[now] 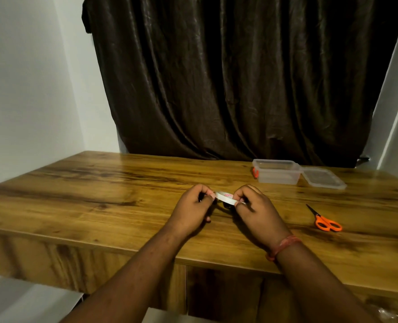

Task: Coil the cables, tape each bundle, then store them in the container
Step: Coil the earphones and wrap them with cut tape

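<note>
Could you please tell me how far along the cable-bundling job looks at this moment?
Early to midway. The container stands open, its lid beside it, nothing clearly inside. In hand: the left hand and right hand hold a tape roll over something dark, hardly visible. The scissors lie unused. Taping and storing remain.

a wood-grain table (100, 183) with a smooth, faintly glossy top carries a clear plastic container (277, 174) and its translucent plastic lid (322, 177). scissors (324, 220) show dark metal blades and glossy orange plastic handles. a white, paper-like roll of tape (227, 198) has a matt face. behind hangs a dark curtain (240, 78) of sheened, creased cloth.
</note>
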A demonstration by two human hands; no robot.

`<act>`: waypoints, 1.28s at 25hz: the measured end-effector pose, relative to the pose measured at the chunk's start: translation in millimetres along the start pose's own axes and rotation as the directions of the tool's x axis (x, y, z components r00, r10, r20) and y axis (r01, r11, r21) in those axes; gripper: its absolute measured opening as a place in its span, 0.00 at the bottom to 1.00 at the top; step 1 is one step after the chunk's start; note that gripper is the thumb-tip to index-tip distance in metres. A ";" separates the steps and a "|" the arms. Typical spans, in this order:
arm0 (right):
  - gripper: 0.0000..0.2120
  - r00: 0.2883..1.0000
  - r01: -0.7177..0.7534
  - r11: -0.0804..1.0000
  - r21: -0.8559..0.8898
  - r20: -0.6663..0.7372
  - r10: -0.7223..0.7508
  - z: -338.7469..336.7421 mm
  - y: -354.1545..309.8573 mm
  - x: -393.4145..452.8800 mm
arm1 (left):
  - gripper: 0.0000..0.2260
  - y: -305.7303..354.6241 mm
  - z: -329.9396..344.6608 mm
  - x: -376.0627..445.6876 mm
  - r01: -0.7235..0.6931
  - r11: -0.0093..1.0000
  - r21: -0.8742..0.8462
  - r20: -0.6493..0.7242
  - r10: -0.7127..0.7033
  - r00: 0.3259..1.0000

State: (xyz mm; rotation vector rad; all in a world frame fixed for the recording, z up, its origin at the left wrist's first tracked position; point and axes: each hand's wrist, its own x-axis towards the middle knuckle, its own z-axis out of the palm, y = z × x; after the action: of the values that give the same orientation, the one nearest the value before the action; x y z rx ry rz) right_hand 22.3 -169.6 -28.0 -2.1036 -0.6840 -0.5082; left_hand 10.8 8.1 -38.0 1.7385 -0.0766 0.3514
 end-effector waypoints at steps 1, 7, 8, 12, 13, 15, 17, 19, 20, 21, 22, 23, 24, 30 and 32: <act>0.05 0.999 -0.025 0.998 0.054 -0.021 0.026 -0.8 0.5 0.1 | 0.06 1.1 -1.4 0.6 0.030 0.998 -0.053 -0.010 -0.031 0.999; 0.06 0.975 -0.179 0.902 0.393 -0.050 0.215 -2.3 9.1 4.6 | 0.10 12.3 -8.1 0.9 0.137 0.916 -0.376 0.098 -0.108 0.989; 0.07 0.970 -0.204 0.874 0.441 -0.029 0.240 -2.2 10.0 5.4 | 0.10 13.0 -8.7 0.2 0.141 0.898 -0.417 0.131 -0.095 0.987; 0.07 0.960 -0.219 0.764 0.607 -0.007 0.281 -4.1 11.0 8.3 | 0.10 11.5 -14.2 0.7 0.157 0.787 -0.597 0.214 -0.032 0.976; 0.07 0.960 -0.210 0.741 0.638 -0.008 0.280 -4.6 12.5 8.9 | 0.10 10.8 -15.0 1.7 0.164 0.764 -0.624 0.223 -0.027 0.974; 0.07 0.965 -0.197 0.722 0.663 0.003 0.261 -4.6 15.7 9.6 | 0.10 9.7 -15.8 2.7 0.179 0.728 -0.662 0.240 -0.020 0.971; 0.08 0.968 -0.205 0.701 0.683 0.034 0.250 -3.7 17.5 10.1 | 0.10 9.6 -16.9 2.9 0.194 0.697 -0.690 0.257 -0.015 0.966; 0.07 0.963 -0.231 0.666 0.710 0.066 0.263 -3.8 18.5 10.6 | 0.09 11.0 -18.3 2.0 0.195 0.683 -0.704 0.254 -0.014 0.967; 0.06 0.960 -0.241 0.671 0.701 0.071 0.271 -4.2 20.0 10.8 | 0.09 11.8 -18.2 2.0 0.190 0.684 -0.704 0.244 -0.018 0.970; 0.06 0.959 -0.245 0.698 0.673 0.062 0.276 -4.5 21.2 10.7 | 0.08 12.0 -18.1 1.5 0.183 0.689 -0.701 0.231 -0.023 0.973; 0.06 0.957 -0.247 0.742 0.624 0.035 0.289 -5.0 21.3 9.6 | 0.08 12.1 -18.3 1.1 0.180 0.696 -0.695 0.222 -0.031 0.975; 0.05 0.953 -0.246 0.789 0.563 -0.009 0.304 -5.2 20.9 8.3 | 0.07 12.2 -18.6 0.9 0.184 0.706 -0.684 0.219 -0.043 0.975; 0.05 0.943 -0.253 0.831 0.496 -0.066 0.326 -6.0 20.0 6.7 | 0.07 11.8 -19.0 0.3 0.194 0.721 -0.666 0.223 -0.056 0.973; 0.04 0.924 -0.293 0.946 -0.140 -0.294 0.243 -48.2 36.0 -8.7 | 0.05 10.3 -20.6 -1.0 0.220 0.783 -0.582 0.223 -0.106 0.969; 0.04 0.933 -0.354 0.782 -0.513 -0.254 0.256 -76.4 48.5 -22.4 | 0.06 10.9 -20.2 -0.2 0.212 0.786 -0.581 0.219 -0.100 0.971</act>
State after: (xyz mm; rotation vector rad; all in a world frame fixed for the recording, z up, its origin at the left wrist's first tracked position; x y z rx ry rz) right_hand 27.2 -262.7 -27.0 -2.6061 -0.0732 -0.7574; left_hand 4.1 25.5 -24.6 1.1207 -0.1540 0.0304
